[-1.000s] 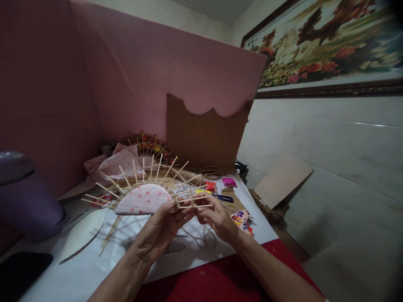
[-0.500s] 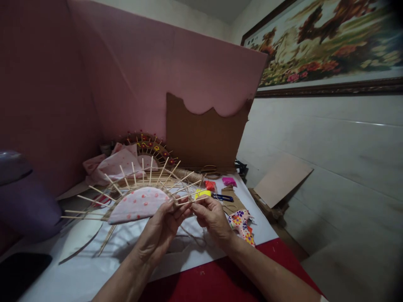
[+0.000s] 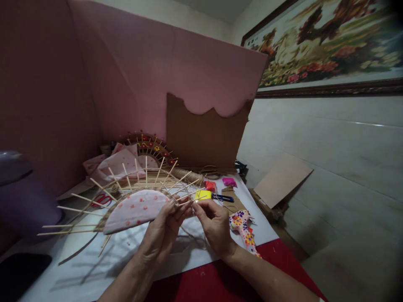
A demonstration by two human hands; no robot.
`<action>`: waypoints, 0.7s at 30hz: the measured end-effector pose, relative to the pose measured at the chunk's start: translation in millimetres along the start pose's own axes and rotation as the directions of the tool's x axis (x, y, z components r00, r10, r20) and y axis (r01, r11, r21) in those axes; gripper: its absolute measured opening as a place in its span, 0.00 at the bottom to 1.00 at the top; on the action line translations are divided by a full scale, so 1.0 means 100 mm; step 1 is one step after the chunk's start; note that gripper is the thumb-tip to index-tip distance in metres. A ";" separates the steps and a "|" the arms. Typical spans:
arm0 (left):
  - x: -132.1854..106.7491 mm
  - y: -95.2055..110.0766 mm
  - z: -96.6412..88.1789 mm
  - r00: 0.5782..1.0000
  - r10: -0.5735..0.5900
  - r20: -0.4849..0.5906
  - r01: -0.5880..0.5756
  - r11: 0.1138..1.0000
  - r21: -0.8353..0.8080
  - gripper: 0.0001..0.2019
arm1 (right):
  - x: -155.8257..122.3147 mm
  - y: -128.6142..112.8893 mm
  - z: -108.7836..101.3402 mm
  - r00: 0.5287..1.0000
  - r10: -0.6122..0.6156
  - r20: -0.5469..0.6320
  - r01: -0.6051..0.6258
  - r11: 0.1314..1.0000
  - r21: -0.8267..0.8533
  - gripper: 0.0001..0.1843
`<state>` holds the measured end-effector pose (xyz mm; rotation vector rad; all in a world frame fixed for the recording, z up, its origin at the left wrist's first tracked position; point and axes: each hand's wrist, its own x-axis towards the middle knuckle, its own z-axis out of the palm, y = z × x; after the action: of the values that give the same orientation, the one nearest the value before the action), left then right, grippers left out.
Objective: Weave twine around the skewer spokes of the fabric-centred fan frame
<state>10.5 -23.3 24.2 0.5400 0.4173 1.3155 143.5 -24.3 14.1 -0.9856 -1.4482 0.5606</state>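
My left hand is closed on the right end of a half-round panel covered in pink dotted fabric. Thin wooden sticks fan out from its curved rim, and twine runs across them from stick to stick. My right hand pinches the twine beside the lowest right-hand sticks, close to my left fingertips. The fingers cover most of the pinched spot. A loose twine strand hangs below both hands. The panel is held tilted above the white table sheet.
Behind lie a twine roll, pink fabric and a decorated half-round piece. Red-handled scissors are left; a utility knife and flower-patterned tool are right. Brown cardboard stands at the back.
The panel has turned slightly, its left end swinging left and down toward me. My right hand has shifted a little and its fingers curl more. Both hands keep their hold.
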 end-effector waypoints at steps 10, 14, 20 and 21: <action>-0.01 -0.06 0.02 0.999 0.047 -0.013 -0.047 0.999 0.010 0.08 | 0.00 0.02 -0.02 0.979 -0.198 0.047 0.203 0.938 -0.282 0.03; -0.02 -0.07 0.03 0.998 0.064 0.013 -0.064 0.998 0.011 0.08 | -0.01 0.01 -0.01 0.968 -0.249 0.027 0.242 0.903 -0.355 0.03; -0.01 -0.12 0.02 0.998 0.057 -0.011 -0.057 0.998 0.005 0.07 | -0.01 0.03 0.02 0.957 -0.291 -0.014 0.259 0.872 -0.414 0.03; -0.02 -0.13 0.03 0.998 0.059 -0.015 -0.059 0.998 0.005 0.07 | -0.01 0.03 0.03 0.954 -0.300 -0.022 0.262 0.866 -0.426 0.03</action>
<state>21.8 -27.2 18.8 0.5499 0.4194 1.3762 141.1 -22.8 10.6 -1.0870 -1.6326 -0.0163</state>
